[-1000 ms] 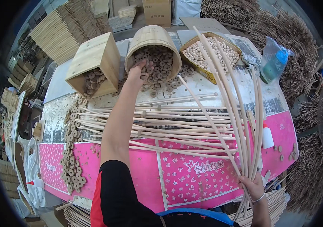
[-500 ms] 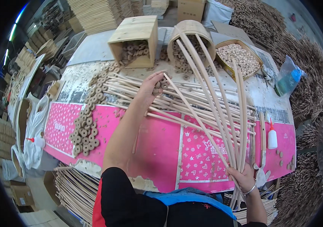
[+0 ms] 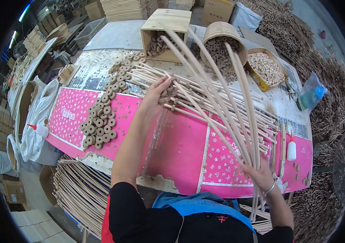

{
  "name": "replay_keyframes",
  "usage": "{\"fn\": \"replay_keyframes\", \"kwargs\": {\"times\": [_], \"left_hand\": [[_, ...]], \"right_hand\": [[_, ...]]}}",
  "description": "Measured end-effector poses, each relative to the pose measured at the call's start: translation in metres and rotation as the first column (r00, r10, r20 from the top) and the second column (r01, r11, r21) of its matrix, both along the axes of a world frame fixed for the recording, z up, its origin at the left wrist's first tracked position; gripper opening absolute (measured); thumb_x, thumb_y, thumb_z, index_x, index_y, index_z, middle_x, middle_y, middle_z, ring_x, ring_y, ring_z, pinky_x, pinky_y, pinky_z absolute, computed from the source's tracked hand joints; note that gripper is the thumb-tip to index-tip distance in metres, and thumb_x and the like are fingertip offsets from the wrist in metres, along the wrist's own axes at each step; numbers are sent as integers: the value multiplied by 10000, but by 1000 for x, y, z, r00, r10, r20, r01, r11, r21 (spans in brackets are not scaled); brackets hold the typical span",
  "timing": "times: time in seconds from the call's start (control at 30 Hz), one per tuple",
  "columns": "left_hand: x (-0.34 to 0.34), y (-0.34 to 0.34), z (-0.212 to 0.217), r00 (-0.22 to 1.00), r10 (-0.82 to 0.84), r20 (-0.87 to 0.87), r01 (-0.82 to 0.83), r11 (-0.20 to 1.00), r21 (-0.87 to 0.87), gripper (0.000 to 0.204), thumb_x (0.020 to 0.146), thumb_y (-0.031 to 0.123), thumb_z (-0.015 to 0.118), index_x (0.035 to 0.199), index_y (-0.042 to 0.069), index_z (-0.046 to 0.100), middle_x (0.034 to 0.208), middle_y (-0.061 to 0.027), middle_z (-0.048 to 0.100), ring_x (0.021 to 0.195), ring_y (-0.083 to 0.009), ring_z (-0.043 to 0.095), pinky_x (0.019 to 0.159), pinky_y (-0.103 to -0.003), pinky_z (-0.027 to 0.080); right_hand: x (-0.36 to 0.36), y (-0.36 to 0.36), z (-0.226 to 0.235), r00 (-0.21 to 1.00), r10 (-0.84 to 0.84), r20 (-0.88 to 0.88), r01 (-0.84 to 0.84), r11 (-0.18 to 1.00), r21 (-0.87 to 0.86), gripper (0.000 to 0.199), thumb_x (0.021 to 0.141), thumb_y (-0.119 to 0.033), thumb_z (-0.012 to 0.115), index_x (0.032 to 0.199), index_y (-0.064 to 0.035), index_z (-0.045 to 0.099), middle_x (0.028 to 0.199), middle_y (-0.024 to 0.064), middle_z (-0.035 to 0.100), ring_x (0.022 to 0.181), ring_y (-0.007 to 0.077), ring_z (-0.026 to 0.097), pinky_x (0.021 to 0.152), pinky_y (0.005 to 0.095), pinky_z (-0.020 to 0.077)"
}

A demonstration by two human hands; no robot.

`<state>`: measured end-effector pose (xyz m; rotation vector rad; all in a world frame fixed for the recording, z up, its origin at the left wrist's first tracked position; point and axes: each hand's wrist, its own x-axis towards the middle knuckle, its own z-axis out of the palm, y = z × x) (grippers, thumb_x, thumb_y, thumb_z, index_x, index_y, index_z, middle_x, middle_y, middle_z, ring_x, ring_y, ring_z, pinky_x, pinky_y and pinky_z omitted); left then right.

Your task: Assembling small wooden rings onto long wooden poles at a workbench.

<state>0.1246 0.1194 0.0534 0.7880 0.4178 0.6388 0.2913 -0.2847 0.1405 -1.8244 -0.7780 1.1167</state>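
Note:
My right hand (image 3: 262, 177) is closed around a fanned bundle of long, thin wooden rods (image 3: 254, 141), near their lower ends. The rods' far ends spread up and to the left over the table. One rod (image 3: 198, 108) slants away from the others, its tip at my left hand (image 3: 156, 93). The fingers of that hand are curled round a few small wooden rings (image 3: 165, 98) with centre holes. More rods with knobbed ends (image 3: 221, 107) lie beneath on the table. Left of them spreads a heap of similar rings (image 3: 99, 123).
A square wooden box (image 3: 168, 18) and a round wooden bucket (image 3: 221, 28), both tipped over, spill rings at the back. Beside them sits a yellow tray (image 3: 260, 84) of small wooden beads. A red-tipped white bottle (image 3: 291, 150) stands right, on the pink sheet (image 3: 176, 152).
The view has shifted, so the table's back half appears farther right. The held rods' upper ends have swung left and look blurred. Both hands keep their hold.

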Motion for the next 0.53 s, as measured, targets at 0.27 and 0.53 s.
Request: {"fn": "replay_keyframes", "kwargs": {"times": [0.27, 0.53], "left_hand": [[-5, -38, 31, 998, 17, -59, -20, 999, -50, 291, 985, 174, 617, 1237, 28, 623, 988, -52, 704, 798, -118, 688, 465, -162, 424], [-81, 5, -51, 951, 295, 93, -235, 885, -402, 457, 980, 221, 588, 1340, -44, 493, 1185, -210, 661, 935, -261, 701, 462, -202, 508]], "right_hand": [[40, 162, 34, 889, 256, 380, -336, 928, 163, 387, 922, -255, 663, 1217, -10, 607, 897, 50, 654, 796, 119, 601, 722, 296, 502], [81, 214, 50, 546, 163, 822, -364, 930, 58, 394, 900, -245, 638, 1241, -50, 610, 1072, 197, 711, 965, 276, 702, 852, 373, 514]]}}
